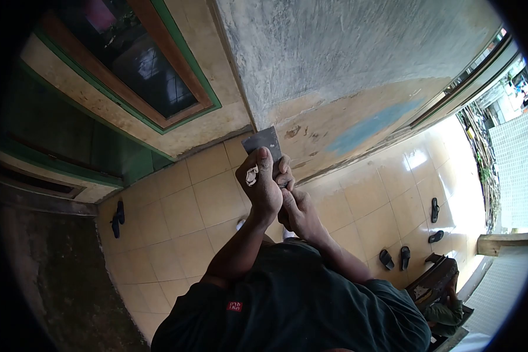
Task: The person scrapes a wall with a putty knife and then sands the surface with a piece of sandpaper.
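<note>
My left hand [262, 185] is raised in front of my chest, closed on a flat grey rectangular plate [263, 141] that looks like a scraper blade. The thumb lies along its face, and the plate's far edge sticks out past the fingers toward the wall. A crumpled whitish scrap or lump [251, 175] shows at the side of this hand. Just below and to the right, my right hand [300, 213] is closed, its fingertips meeting the left fingers. Whatever the right fingers pinch is hidden. Both hands look dusty.
A patchy grey wall [334, 53] with a blue smear [372, 126] stands ahead. At left is a green-framed window [158, 73]. Sandals [396, 258] lie on the tiled floor [185, 211]. A person's sleeve [446, 312] shows at lower right, beside dark furniture [431, 281].
</note>
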### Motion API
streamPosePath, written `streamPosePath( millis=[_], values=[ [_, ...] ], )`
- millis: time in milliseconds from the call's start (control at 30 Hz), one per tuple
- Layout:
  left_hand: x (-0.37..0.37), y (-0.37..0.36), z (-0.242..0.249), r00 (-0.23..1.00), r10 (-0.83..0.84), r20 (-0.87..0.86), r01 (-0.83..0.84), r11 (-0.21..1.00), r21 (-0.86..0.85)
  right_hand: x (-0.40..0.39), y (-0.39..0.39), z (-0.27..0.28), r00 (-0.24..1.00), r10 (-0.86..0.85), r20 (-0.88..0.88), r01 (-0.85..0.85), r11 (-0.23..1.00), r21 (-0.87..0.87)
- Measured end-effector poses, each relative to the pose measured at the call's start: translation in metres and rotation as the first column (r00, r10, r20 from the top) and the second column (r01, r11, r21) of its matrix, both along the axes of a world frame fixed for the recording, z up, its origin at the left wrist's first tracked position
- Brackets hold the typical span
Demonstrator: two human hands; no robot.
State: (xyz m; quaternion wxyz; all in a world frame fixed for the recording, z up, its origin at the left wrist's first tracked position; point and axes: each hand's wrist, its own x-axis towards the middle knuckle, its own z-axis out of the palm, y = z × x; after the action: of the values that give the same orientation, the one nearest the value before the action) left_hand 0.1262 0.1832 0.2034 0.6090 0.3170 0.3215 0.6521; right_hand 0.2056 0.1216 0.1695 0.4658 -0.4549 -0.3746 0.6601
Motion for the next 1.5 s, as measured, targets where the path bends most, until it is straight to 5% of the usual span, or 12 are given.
streamPosePath(
  millis=[400,500,733,900,967,1100,1200,1367,1500],
  values=[
    [-0.004,-0.008,0.021,0.997,-0.025,0.079,0.033,0.994,-0.109,-0.002,-0.010,0.024,0.999,-0.001,0.040,0.001,1.000,-0.013],
    [0.001,-0.001,0.028,1.000,-0.010,0.011,0.011,1.000,-0.023,-0.001,-0.002,0.022,0.994,-0.030,0.108,0.028,0.999,0.026],
    [-0.002,-0.005,0.014,0.985,-0.047,0.165,0.062,0.994,-0.088,-0.001,-0.007,0.026,0.993,-0.061,0.105,0.067,0.996,-0.058],
    [0.002,-0.006,0.025,0.995,-0.032,0.094,0.035,0.999,-0.035,0.006,-0.009,0.033,0.996,0.012,0.084,-0.007,0.998,-0.059],
    [0.006,-0.010,0.016,0.978,0.021,0.209,0.014,0.986,-0.165,0.013,-0.011,0.024,0.997,0.035,0.073,-0.033,0.999,-0.031],
    [0.013,-0.005,0.011,0.989,0.063,0.137,-0.054,0.996,-0.066,0.027,0.001,0.022,0.983,0.170,0.074,-0.164,0.983,-0.078],
    [0.016,-0.008,0.013,0.982,0.078,0.173,-0.077,0.997,-0.013,0.033,0.000,0.015,0.976,0.218,0.010,-0.216,0.974,-0.067],
    [0.028,-0.003,-0.004,0.986,0.092,0.136,-0.097,0.995,0.029,0.051,0.007,-0.027,0.892,0.262,-0.368,-0.253,0.965,0.072],
    [0.032,0.001,0.005,0.992,0.084,0.094,-0.090,0.994,0.063,0.046,0.012,-0.014,0.944,0.202,-0.261,-0.184,0.979,0.090]
  ],
)
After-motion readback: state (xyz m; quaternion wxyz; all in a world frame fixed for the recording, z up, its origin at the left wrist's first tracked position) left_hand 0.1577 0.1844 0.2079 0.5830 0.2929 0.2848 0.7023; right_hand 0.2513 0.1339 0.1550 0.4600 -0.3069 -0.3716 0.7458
